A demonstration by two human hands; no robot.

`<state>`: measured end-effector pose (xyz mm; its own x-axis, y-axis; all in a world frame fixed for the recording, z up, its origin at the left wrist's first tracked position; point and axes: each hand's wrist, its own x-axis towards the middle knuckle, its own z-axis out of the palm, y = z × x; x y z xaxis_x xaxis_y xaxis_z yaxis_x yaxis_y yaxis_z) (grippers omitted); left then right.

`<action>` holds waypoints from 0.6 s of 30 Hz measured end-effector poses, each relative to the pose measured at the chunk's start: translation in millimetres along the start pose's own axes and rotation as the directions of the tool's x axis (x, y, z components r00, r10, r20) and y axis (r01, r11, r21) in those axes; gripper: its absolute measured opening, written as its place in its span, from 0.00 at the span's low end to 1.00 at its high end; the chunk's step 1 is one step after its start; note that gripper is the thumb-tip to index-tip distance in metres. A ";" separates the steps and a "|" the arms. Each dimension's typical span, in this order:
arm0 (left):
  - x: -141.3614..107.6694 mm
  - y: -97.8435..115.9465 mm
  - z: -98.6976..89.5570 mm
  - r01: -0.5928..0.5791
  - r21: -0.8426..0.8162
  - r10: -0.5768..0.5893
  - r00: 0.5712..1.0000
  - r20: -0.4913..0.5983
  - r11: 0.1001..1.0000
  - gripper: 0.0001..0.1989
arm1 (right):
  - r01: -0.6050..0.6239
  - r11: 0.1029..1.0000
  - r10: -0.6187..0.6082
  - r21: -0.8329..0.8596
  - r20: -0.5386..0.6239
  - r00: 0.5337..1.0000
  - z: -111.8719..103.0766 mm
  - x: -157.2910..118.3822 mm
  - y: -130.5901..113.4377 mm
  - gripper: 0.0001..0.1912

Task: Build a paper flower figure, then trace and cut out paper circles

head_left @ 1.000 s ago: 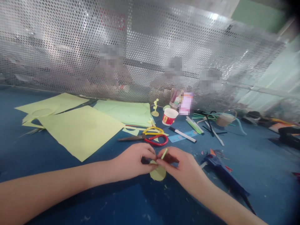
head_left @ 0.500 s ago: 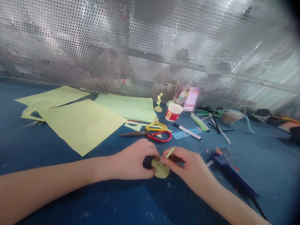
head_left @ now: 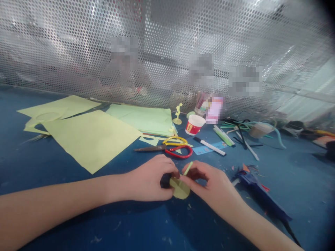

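Yellow-green paper disc point(head_left: 181, 190) is held low between the fingertips of both hands, just above or on the blue table point(head_left: 117, 226); whether it is touching the surface cannot be told. A thin pale-green strip point(head_left: 188, 169) is pinched between thumb and forefinger of the right hand point(head_left: 216, 181), its free end pointing up and away. The left hand point(head_left: 154, 177) is curled, with its thumb at the disc's near left edge and its forefinger at the far edge, close to the right fingertips; its exact grip is partly hidden. Compared with the frame half a second earlier, the strip is tilted slightly more upright, while the disc and both hands are almost unchanged; a small adjustment of the strip against the disc is suggested, rather than a release. Just beyond the fingers, scissors point(head_left: 150, 149) are laid with their red and yellow handles towards the right. Farther beyond, a red-and-white paper cup point(head_left: 193, 130) is seen beside a small yellow paper figure point(head_left: 178, 114). A capped marker point(head_left: 211, 146) is placed beyond the right fingers, and a blue glue gun point(head_left: 261, 195) to their right. Beyond the left fingers, a yellow-green sheet point(head_left: 91, 141) is spread.
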<state>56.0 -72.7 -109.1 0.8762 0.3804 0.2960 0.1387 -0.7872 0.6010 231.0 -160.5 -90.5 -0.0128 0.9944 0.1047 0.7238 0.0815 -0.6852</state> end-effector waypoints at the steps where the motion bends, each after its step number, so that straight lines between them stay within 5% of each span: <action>1: 0.1 0.3 -0.1 0.001 0.000 -0.001 1.000 0.000 1.000 0.12 | -0.002 1.000 0.002 0.000 -0.001 1.000 -0.5 0.1 -0.4 0.05; 10: -0.3 2.0 -2.3 0.016 -0.009 -0.016 1.000 0.004 1.000 0.12 | -0.012 0.996 0.010 -0.084 -0.025 1.000 -1.5 -2.5 -5.6 0.10; 15: 0.3 1.0 -7.0 0.169 -0.067 -0.174 0.982 -0.076 0.983 0.10 | 0.021 1.000 -0.021 -0.011 0.005 1.000 -5.2 -6.6 -2.4 0.02; 18: 1.1 -0.4 -8.5 0.235 -0.054 -0.241 0.958 -0.157 0.971 0.09 | -0.042 0.996 0.043 0.076 -0.005 0.999 -8.1 -5.6 6.1 0.12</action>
<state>53.0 -67.9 -102.7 0.7335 0.6299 0.2553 0.3156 -0.6484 0.6928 241.1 -166.1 -89.4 0.0215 0.9967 0.0786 0.6693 0.0441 -0.7417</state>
